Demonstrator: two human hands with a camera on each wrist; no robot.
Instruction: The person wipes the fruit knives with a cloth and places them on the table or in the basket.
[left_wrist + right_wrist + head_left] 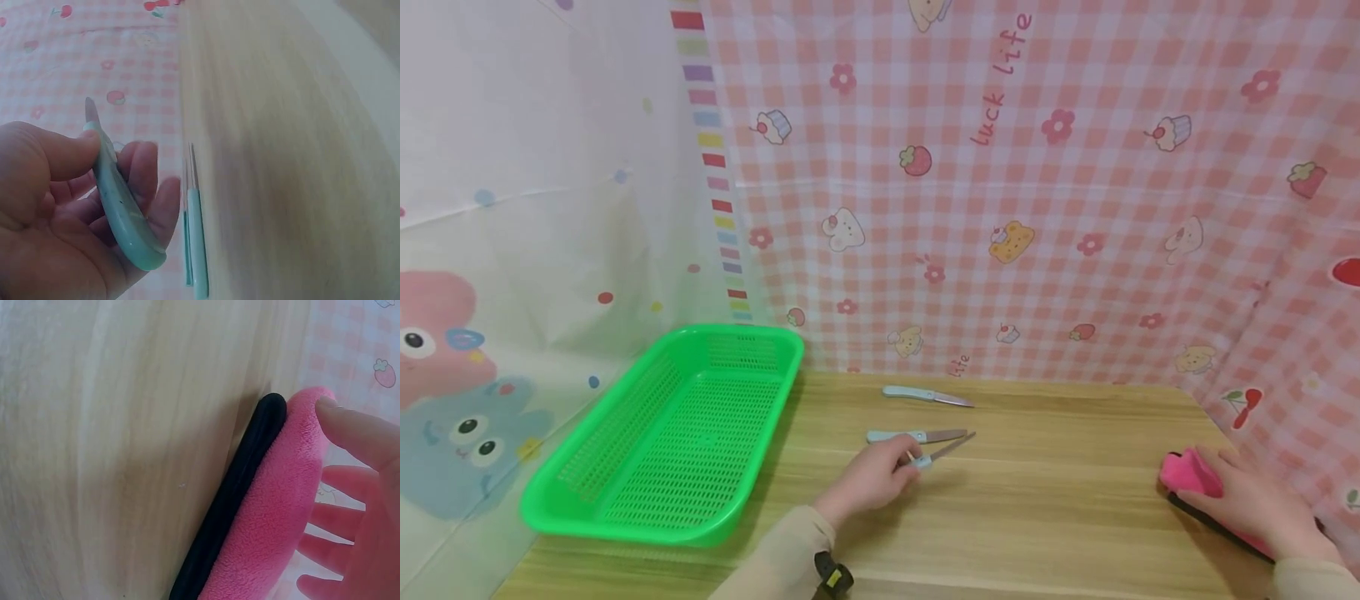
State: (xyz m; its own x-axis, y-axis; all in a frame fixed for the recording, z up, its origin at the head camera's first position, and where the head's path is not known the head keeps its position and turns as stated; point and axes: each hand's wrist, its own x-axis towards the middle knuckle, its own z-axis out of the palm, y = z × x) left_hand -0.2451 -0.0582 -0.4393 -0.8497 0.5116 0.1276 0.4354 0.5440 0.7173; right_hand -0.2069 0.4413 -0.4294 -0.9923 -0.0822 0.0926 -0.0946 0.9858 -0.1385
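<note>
My left hand [868, 475] pinches a paring knife [125, 212] between thumb and fingers by its pale blue-green handle. Its blade points away to the right in the head view, just above the wooden table. Close beyond it lies a second such knife [887, 436], and farther back a third knife [910, 392]; both are flat on the wood. At the right side, my right hand [1262, 500] rests against a fluffy pink cloth [275, 506], thumb on its end and the other fingers fairly straight along its side. A black rounded rim [228, 500] runs beside the cloth.
A green perforated plastic basket [775, 433] stands at the left of the wooden table [1037, 533], with nothing in it. Behind the table hangs a pink checked curtain [962, 208], and a white printed sheet [550, 250] hangs at the left.
</note>
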